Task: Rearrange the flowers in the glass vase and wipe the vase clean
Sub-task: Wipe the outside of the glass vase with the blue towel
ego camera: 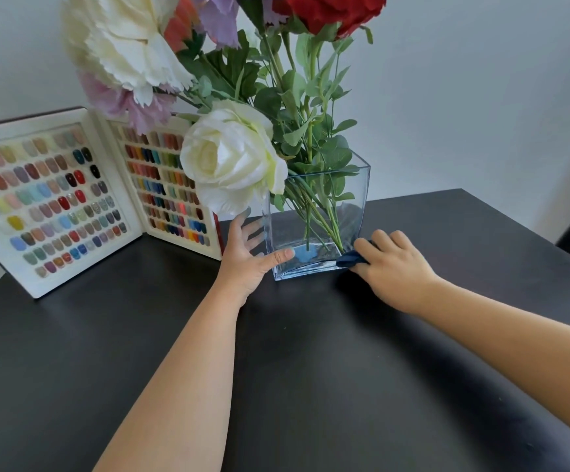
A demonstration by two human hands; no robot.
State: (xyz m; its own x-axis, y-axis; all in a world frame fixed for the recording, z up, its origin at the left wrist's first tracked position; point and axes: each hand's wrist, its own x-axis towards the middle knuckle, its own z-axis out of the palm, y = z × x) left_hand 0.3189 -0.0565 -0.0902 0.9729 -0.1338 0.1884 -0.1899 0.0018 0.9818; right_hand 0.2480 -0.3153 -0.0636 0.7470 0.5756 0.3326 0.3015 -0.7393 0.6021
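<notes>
Glass vase point(317, 219) stands upright on the dark counter point(311, 369), mid-scene toward the far side, w/ flowers point(229, 155) fanning up and leaning left. Left hand point(242, 260) is spread open, not gripping: thumb lies across the near glass face low down, fingers reach round the left wall, so it braces the vase. Right hand point(392, 267) is curled over a dark blue cloth point(351, 258), pressing it against the vase's lower right corner. Looks like the wipe step, low on the right side.

Risks, my read: the bouquet is top-heavy & leans left, so a hard push from the right could tip or slide the vase toward the nail colour chart point(72, 206) standing just left of it. Brace is only an open palm, may slip on smooth glass. Big white bloom hangs over the left rim; a knock could shift stems.
</notes>
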